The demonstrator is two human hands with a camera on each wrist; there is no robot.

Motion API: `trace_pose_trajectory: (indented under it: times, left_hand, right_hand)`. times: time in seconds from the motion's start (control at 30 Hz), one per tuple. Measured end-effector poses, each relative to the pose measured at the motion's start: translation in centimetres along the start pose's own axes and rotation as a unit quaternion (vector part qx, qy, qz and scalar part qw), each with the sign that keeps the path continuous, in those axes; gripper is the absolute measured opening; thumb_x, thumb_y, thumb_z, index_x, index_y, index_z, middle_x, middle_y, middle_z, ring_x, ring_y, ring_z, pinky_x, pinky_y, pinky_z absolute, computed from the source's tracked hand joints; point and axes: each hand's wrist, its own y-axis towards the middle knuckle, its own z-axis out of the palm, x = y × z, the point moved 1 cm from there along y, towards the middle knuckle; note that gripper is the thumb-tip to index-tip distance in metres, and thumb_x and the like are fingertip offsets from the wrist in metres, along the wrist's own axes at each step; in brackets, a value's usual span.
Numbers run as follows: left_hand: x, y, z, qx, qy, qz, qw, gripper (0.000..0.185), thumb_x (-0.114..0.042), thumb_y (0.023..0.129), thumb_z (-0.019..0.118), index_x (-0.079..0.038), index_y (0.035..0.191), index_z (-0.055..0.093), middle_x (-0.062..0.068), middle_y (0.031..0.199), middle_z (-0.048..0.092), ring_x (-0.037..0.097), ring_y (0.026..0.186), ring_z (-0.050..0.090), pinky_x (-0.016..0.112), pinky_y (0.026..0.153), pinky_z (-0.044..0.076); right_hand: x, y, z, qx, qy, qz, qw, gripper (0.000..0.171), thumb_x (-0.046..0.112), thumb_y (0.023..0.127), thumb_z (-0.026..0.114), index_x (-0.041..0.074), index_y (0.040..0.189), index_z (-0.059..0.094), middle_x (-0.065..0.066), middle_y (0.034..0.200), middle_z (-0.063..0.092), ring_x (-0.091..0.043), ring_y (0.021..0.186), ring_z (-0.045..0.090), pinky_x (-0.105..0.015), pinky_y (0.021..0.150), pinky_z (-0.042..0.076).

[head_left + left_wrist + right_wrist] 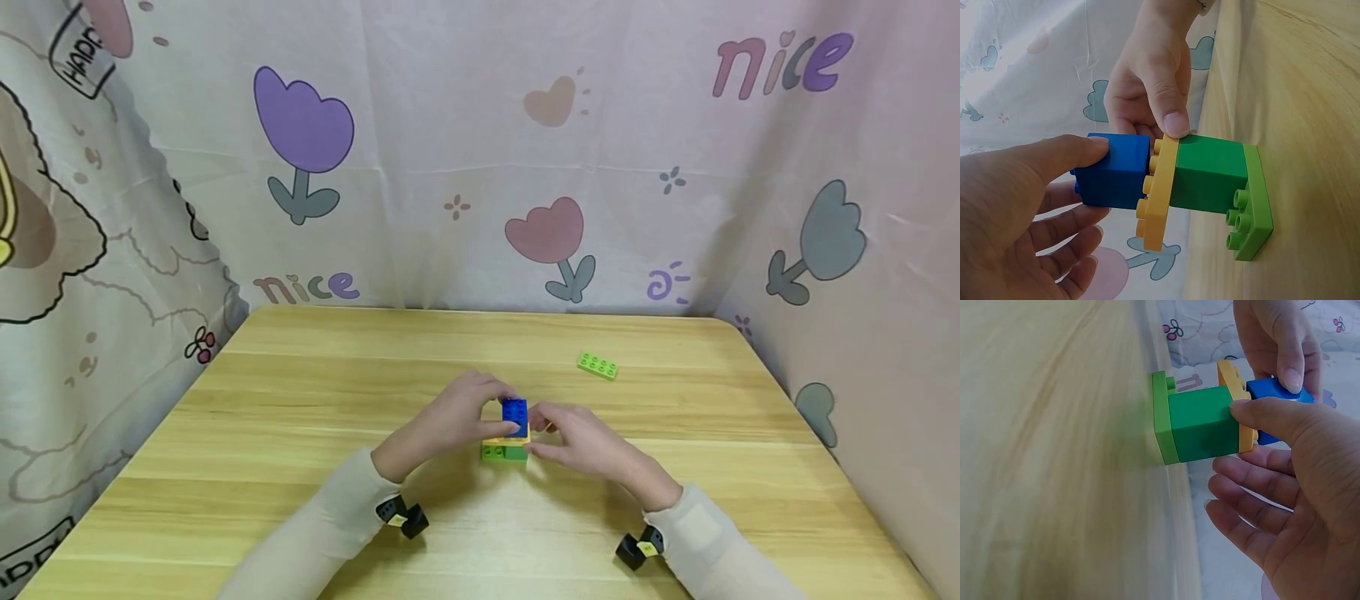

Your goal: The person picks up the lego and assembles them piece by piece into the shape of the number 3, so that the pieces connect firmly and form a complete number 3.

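Note:
A small brick stack stands at the middle of the wooden table [300,400]: a light green plate [1257,206] at the bottom, a dark green brick [1210,175], a yellow plate [1159,194], and a blue brick [514,414] on top. My left hand [491,404] pinches the blue brick [1116,172] between thumb and fingers. My right hand [542,437] holds the stack from the other side, its thumb lying on the edge of the yellow plate [1230,375] and the dark green brick [1200,425]. Its other fingers are loosely curled beside the stack.
A loose light green plate [597,365] lies on the table at the back right. Printed cloth walls close in the table at the back and on both sides.

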Motion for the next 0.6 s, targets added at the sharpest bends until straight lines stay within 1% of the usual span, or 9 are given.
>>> trace_pose_trajectory:
  times: [0.1,0.33,0.6]
  left_hand:
    - [-0.04,-0.02,0.09,0.001,-0.001,0.0,1.0,0.034,-0.032,0.087,0.076,-0.013,0.114,0.07,-0.002,0.106,0.067,0.019,0.1,0.056,0.038,0.088,0.045]
    - [-0.03,0.03,0.43,0.009,0.002,0.003,1.0,0.035,-0.034,0.087,0.075,-0.014,0.115,0.069,-0.002,0.11,0.067,0.017,0.101,0.056,0.036,0.087,0.046]
    - [0.06,0.11,0.67,0.007,0.004,0.007,0.9999,0.035,-0.033,0.088,0.075,-0.013,0.116,0.07,-0.001,0.109,0.066,0.018,0.1,0.058,0.034,0.084,0.048]
  right_hand:
    - [0.04,-0.01,0.01,-0.001,0.002,0.0,1.0,0.024,0.03,0.091,0.071,0.015,0.107,0.062,0.008,0.096,0.065,-0.014,0.092,0.063,-0.033,0.081,0.053]
    - [0.14,0.0,-0.01,0.003,0.006,0.005,1.0,0.022,0.029,0.091,0.071,0.016,0.106,0.061,0.011,0.094,0.064,-0.007,0.091,0.061,-0.031,0.082,0.053]
    - [0.13,0.07,0.0,0.005,0.005,0.005,1.0,0.022,0.031,0.092,0.07,0.016,0.104,0.06,0.009,0.094,0.065,-0.008,0.09,0.062,-0.03,0.081,0.053]
